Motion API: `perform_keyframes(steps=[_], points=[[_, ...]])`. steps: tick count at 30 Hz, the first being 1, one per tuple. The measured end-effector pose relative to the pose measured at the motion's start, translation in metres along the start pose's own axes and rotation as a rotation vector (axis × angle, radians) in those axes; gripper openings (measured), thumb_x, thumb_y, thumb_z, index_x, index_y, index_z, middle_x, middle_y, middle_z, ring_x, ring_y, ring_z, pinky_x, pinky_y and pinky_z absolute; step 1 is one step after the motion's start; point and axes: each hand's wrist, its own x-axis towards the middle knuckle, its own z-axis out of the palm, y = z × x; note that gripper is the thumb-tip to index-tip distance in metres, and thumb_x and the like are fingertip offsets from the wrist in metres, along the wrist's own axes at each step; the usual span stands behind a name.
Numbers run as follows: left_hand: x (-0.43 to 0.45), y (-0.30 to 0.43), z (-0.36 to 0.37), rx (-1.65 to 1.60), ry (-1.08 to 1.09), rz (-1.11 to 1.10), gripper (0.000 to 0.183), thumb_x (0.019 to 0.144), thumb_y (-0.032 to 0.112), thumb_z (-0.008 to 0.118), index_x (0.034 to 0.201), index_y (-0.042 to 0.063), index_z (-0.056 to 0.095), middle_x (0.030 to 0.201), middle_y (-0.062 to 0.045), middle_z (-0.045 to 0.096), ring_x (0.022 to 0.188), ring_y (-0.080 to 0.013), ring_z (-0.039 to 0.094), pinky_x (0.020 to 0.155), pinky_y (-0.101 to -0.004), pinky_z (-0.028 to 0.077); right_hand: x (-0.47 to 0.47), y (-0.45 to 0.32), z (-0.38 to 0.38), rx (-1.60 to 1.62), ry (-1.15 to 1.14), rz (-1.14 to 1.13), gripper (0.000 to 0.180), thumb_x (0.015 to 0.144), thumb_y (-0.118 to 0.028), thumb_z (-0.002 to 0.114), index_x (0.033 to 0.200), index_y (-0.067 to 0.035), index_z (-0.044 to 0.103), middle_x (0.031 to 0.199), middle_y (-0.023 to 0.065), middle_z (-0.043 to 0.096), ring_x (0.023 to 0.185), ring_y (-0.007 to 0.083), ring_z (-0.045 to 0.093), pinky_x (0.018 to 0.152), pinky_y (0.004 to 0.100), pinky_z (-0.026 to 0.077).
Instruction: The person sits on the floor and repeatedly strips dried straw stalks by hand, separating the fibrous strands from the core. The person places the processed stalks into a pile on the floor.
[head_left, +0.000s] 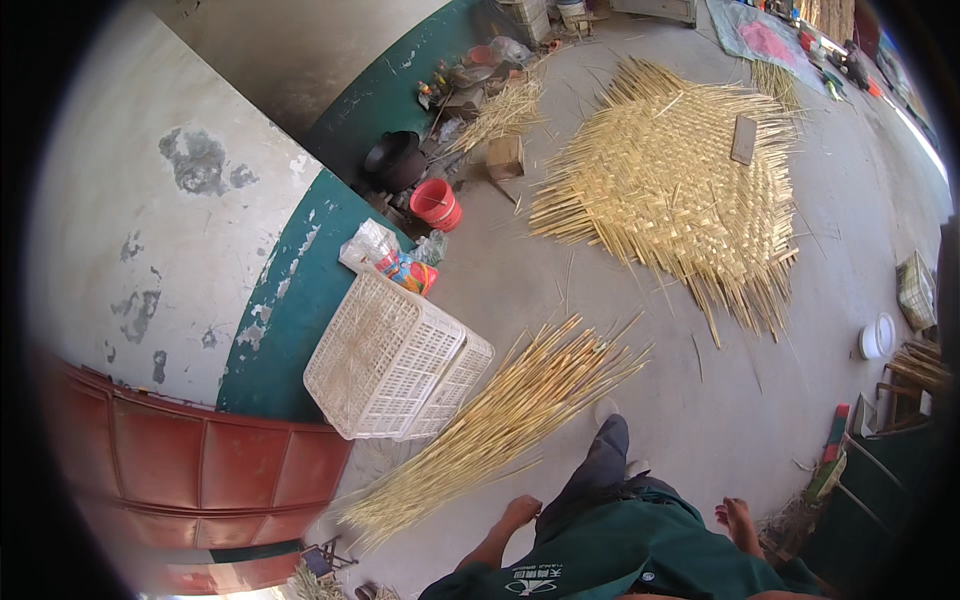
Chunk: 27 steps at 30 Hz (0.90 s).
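My left hand (523, 511) hangs beside my left thigh with its fingers curled in. Its inner side is hidden, and nothing shows sticking out of it. Nearest to it lies a long bundle of split reed or cane strips (487, 420), loose on the concrete floor. On the other side of my body hangs my right hand (731, 514), its fingers loosely bent and apart, with no object seen in it. Farther ahead a large woven mat (682, 172) of pale strips lies flat, with ragged unwoven ends around its edges. A small wooden board (744, 139) rests on the mat.
White plastic crates (390, 352) stand left of the bundle, by the wall. Beyond them are a red bucket (436, 204), a dark pot (395, 161) and a cardboard box (505, 157). A white bucket (877, 336) stands at right. Red metal doors (202, 457) are at lower left.
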Motion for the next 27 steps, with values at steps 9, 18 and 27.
perform_keyframes(steps=[9, 18, 27], points=[[0.122, 0.033, -0.073, -0.418, 0.098, 0.092, 0.031, 0.096, 0.031, 0.06, 0.099, 0.0, 0.065, 0.087, -0.01, 0.068, 0.078, -0.0195, 0.069, 0.07, -0.0326, 0.056, 0.007, -0.171, 0.057, -0.038, 0.026, -0.173, 0.031, 0.093, -0.029, 0.056, 0.107, -0.002, 0.063, 0.087, 0.0104, 0.069, 0.071, 0.0207, 0.065, 0.066, 0.0362, 0.055], [0.14, 0.064, -0.134, -0.412, 0.307, -0.164, 0.032, 0.093, 0.031, 0.06, 0.092, 0.001, 0.069, 0.08, -0.01, 0.07, 0.072, -0.0191, 0.07, 0.068, -0.0333, 0.056, 0.104, -0.271, 0.049, -0.563, -0.266, -0.432, 0.026, 0.091, -0.023, 0.059, 0.103, 0.0, 0.065, 0.089, 0.0119, 0.071, 0.073, 0.0216, 0.067, 0.066, 0.0367, 0.057], [0.166, 0.077, -0.043, 0.002, 0.371, -0.141, 0.019, 0.085, 0.027, 0.068, 0.08, 0.009, 0.07, 0.079, -0.011, 0.071, 0.079, -0.0294, 0.07, 0.067, -0.0442, 0.055, 0.188, -0.516, 0.105, -0.536, -0.16, -0.162, 0.02, 0.089, -0.021, 0.062, 0.095, -0.002, 0.067, 0.083, 0.0114, 0.071, 0.072, 0.0213, 0.068, 0.064, 0.0365, 0.057]])
